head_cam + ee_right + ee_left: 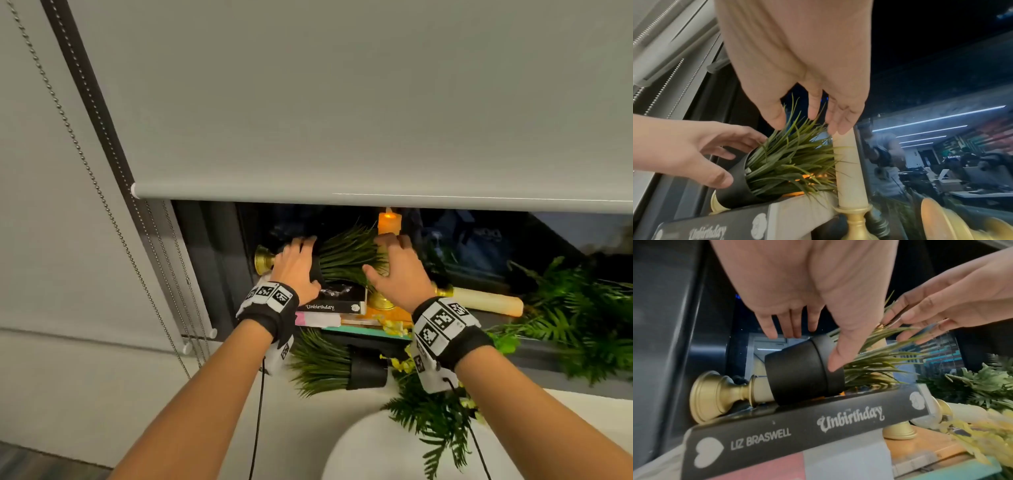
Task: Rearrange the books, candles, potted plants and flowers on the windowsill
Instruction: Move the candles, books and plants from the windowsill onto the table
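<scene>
A fake grass plant [346, 257] in a black pot [797, 374] lies on its side on the black book "Unbirthday" [329, 306], the top of a stack on the windowsill. My left hand [298, 263] grips the pot, with the thumb on its rim and the fingers over the far side. My right hand [394, 263] hovers open over the leaves, its fingertips [836, 126] brushing their tips. Just behind stands a lit cream candle [388, 222] in a gold holder [856, 219].
A gold candlestick [263, 260] lies left of the pot, and another candle [486, 301] lies at the right. A second grass pot [366, 371] lies in front of the books, near yellow flowers [394, 327] and ferns [582, 325]. The blind's rail [342, 197] hangs low overhead.
</scene>
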A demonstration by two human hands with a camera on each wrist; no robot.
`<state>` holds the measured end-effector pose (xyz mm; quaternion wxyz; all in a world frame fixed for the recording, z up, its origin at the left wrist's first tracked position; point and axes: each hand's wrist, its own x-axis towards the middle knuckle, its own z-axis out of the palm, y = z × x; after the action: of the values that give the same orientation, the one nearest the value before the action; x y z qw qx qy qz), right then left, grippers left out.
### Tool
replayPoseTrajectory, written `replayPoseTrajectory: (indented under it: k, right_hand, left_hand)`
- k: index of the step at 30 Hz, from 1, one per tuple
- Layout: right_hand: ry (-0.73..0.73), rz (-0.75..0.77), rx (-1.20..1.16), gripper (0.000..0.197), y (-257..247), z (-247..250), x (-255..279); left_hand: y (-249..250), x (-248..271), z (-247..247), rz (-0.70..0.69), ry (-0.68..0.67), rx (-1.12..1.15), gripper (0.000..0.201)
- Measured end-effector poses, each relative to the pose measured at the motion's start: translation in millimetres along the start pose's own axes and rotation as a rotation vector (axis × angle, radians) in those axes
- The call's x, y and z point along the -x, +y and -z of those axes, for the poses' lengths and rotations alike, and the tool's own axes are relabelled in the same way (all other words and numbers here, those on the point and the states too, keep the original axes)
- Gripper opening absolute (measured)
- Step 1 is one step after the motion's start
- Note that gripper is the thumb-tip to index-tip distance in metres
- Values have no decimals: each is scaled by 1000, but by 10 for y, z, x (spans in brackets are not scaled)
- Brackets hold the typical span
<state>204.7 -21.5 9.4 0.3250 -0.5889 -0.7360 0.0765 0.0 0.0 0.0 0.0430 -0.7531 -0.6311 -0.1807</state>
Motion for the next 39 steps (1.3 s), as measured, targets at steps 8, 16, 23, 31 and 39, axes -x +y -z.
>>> replayPoseTrajectory:
  k: [8,16,23,31,39]
  right_hand:
    - [-102,37,-3,48,-7,-91,51]
    - [-135,78,-13,44,165,-13,79]
    - [-80,94,-26,50,328,124,58]
    - [-79,165,-82,51,347,219,173]
    - [-198,243,-367,61,188,291,846]
  left_hand:
    - [-9,-128,-202,27,-68,-6,101]
    - [-53,-133,-220,38,30,-32,100]
    - [-128,50,-137,108,187,57,96]
    - [-49,401,89,154,305,178,91]
    - [286,1133,-73,152,228,362,83]
